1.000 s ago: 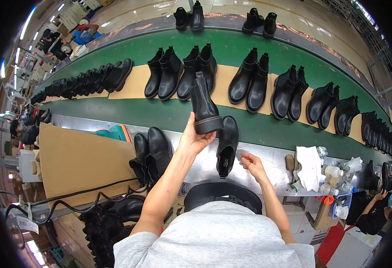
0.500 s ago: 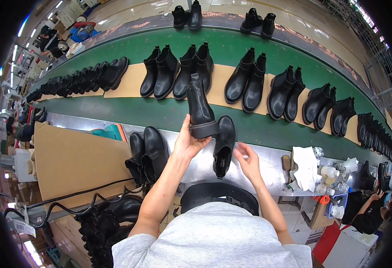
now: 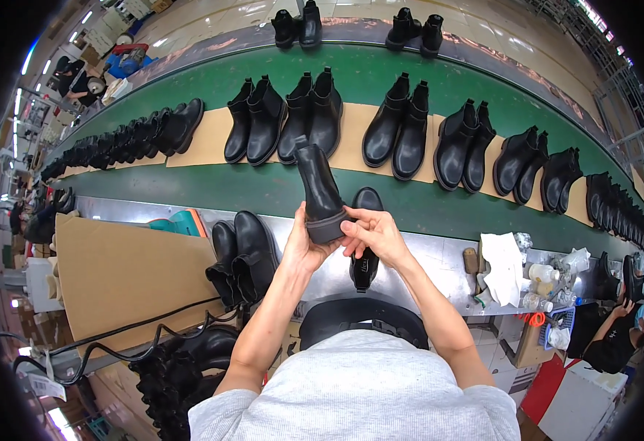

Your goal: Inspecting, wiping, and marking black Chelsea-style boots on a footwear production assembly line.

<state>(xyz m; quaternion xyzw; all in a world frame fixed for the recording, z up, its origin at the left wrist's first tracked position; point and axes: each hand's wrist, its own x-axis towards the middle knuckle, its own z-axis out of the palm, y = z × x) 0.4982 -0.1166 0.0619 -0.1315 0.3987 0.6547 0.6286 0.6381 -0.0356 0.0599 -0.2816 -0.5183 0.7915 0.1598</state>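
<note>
My left hand [image 3: 301,248] supports a black ankle boot [image 3: 318,182] from below, fingers wrapped about the sole end, the shaft tilted up and away from me. At the right edge of that thick sole, the thumb and bent fingers of my right hand [image 3: 382,237] press against the boot. A second black boot [image 3: 367,198] stands on the metal bench edge behind my right hand, which covers its middle. To the left of my left forearm sits a pair of black boots [image 3: 252,239].
Black boots line brown cardboard [image 3: 208,136] along the green belt [image 3: 263,182]. A cardboard sheet [image 3: 131,275] and coiled black cable [image 3: 160,325] lie left. White cloth [image 3: 501,268], a brush [image 3: 470,259] and jars [image 3: 544,273] stand right. A co-worker's arm [image 3: 610,323] shows far right.
My right hand has moved left and up from beside the standing boot onto the held boot's sole. The held boot has shifted slightly down and tilted further left.
</note>
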